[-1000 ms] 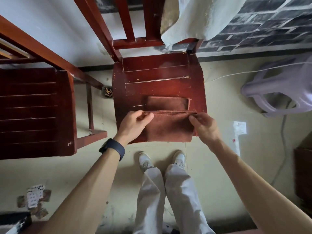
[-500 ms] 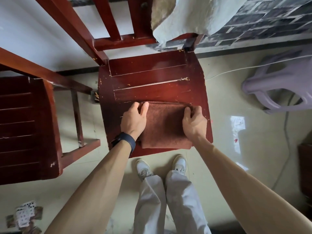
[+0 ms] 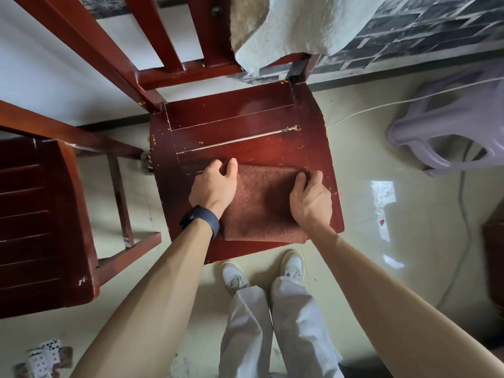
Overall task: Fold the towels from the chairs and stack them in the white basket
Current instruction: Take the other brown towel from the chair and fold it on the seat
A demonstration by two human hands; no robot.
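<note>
A pale tiled floor (image 3: 360, 186) meets a white wall at the top of the view, with a dark brick-patterned strip at upper right; a red wooden chair (image 3: 240, 126) stands at centre, a second chair (image 3: 41, 227) at left, and a lilac plastic stool (image 3: 447, 132) at right. On the front half of the centre seat lies a brown towel (image 3: 261, 203), folded into a compact rectangle whose near edge sits just inside the seat's front edge. The left hand (image 3: 212, 186), its wrist carrying a dark band (image 3: 200, 219), rests on the towel's left margin with fingers curled at the far left corner; the right hand (image 3: 311, 197) presses the right margin, fingers bent at the far right corner. Neither grip is closed around the cloth: both hands lie on it, palms down, pinning rather than lifting. The step in hand appears to be the flattening of a finished fold. A pale towel (image 3: 286, 31) hangs over the chair back, unfolded. The white basket is not in view. The next move probably calls for sliding the fingers beneath the brown towel's edges, lifting it level so the layers do not slip apart, and carrying it to the basket; the pale towel remains to be folded afterwards.
</note>
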